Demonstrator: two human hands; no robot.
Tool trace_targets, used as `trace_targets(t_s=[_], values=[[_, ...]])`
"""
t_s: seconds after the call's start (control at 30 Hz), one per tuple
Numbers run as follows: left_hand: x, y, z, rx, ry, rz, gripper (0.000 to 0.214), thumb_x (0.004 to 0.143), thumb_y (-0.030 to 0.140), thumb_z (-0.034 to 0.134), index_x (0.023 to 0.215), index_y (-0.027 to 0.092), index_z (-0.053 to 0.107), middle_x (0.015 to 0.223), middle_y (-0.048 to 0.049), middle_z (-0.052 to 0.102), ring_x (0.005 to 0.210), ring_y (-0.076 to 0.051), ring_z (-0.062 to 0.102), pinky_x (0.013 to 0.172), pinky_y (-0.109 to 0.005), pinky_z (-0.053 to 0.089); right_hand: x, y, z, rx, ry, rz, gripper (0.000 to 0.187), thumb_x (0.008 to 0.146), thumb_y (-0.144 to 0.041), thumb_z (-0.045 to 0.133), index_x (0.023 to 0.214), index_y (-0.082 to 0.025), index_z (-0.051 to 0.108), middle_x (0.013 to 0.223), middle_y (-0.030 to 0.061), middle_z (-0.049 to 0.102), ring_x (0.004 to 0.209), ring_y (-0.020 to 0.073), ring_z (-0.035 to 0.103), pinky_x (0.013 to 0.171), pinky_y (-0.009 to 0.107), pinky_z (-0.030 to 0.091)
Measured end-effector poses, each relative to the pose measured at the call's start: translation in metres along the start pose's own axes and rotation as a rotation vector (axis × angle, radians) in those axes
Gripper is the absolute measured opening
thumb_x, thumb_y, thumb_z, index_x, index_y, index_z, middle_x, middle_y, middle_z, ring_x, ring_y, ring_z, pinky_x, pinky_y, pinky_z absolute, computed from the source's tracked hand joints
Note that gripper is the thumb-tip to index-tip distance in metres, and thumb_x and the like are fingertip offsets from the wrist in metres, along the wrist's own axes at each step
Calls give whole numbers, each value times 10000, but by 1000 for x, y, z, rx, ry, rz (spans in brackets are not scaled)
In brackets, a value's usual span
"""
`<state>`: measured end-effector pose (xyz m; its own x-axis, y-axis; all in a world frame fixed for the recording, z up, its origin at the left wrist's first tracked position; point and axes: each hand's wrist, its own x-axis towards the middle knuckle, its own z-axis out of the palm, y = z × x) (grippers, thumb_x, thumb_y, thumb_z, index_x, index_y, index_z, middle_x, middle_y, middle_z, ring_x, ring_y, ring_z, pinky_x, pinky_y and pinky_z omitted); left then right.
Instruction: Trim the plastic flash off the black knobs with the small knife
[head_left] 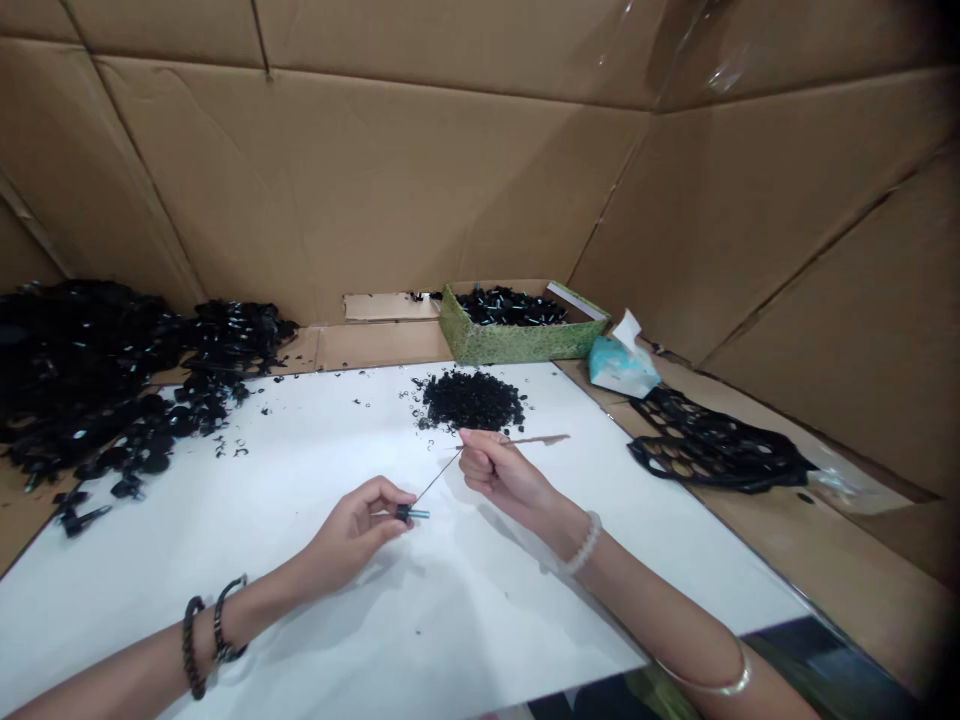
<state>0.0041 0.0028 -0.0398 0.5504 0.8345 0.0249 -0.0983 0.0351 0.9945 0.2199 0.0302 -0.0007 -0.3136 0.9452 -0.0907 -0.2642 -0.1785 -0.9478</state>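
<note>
Two hands work over a white sheet (450, 630): the left hand (352, 535) pinches a small bolt (411, 513) tightly, and the right hand (502, 475) closes on a thin pick (536, 440), its wire tip at the bolt. Black parts (90, 370) lie heaped at left, more fill a green box (517, 340), and black rings (471, 400) sit piled on the sheet.

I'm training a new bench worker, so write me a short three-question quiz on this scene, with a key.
1. Which hand holds the small black part with the metal shank: the left hand or the right hand?
2. True or false: the green box holds black parts.
3. What does the right hand grip?

Key:
1. The left hand.
2. True.
3. A thin pick with a flat tan handle.
</note>
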Motion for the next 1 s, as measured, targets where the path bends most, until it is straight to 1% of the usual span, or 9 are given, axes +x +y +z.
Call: trace_targets(t_s=[0.07,0.17,0.27,0.33,0.4,0.63,0.77,0.9,1.0], values=[[0,0,-1,-32,36,-13,255,786,263,637,1010,179,548,945,-50,562,915,-182,576,841,-322,445,0,0,-1,-220,7,-41,476,787,-463,557,475,-189,324,431,-82,226,411,60,168,415,230,130],[1,-2,0,-49,67,14,341,769,245,659,1066,211,494,998,-53,569,937,-181,566,817,-310,455,-3,2,2,-642,-11,-152,437,831,-452,510,509,-163,451,470,-48,358,459,74,303,461,222,227],[1,-5,1,-50,77,9,335,761,241,668,1037,218,481,1010,-52,580,918,-175,568,799,-308,453,-9,4,8,-895,-72,-254,279,857,-375,506,703,-157,587,608,-12,513,584,108,451,573,229,343],[1,-7,1,-57,78,-2,322,764,245,665,1021,216,474,1002,-51,583,904,-173,570,795,-313,448,-14,5,13,-1013,-122,-324,166,859,-308,519,851,-175,617,744,15,585,713,139,513,660,246,383],[1,-9,1,-64,78,-6,331,767,250,660,1029,219,460,991,-49,581,898,-174,570,794,-320,446,-18,5,18,-1122,-159,-381,147,848,-263,533,942,-187,616,841,39,607,807,166,529,705,261,398],[2,-6,3,-40,73,-37,384,761,226,658,1045,244,399,980,-37,596,871,-160,571,773,-318,448,-24,14,27,-1422,-151,-421,161,860,-228,481,904,-155,617,764,62,602,755,179,547,646,259,401],[1,-5,2,-9,83,-68,347,769,206,639,1052,236,441,1011,-34,569,798,-124,549,736,-286,452,-22,21,29,-1551,-162,-464,170,863,-217,462,857,-148,618,717,61,609,708,181,550,646,274,385],[1,-6,1,58,57,-117,250,783,197,613,1011,206,513,884,-18,559,790,-131,546,714,-270,444,-19,27,29,-1603,-161,-499,153,850,-185,465,826,-149,612,671,53,605,658,174,538,633,278,364],[1,-5,2,54,77,-83,337,778,186,614,1077,234,465,948,-22,543,798,-132,547,732,-287,458,-19,27,29,-1584,-152,-478,139,841,-188,478,810,-156,609,669,47,603,637,165,529,607,265,347]])
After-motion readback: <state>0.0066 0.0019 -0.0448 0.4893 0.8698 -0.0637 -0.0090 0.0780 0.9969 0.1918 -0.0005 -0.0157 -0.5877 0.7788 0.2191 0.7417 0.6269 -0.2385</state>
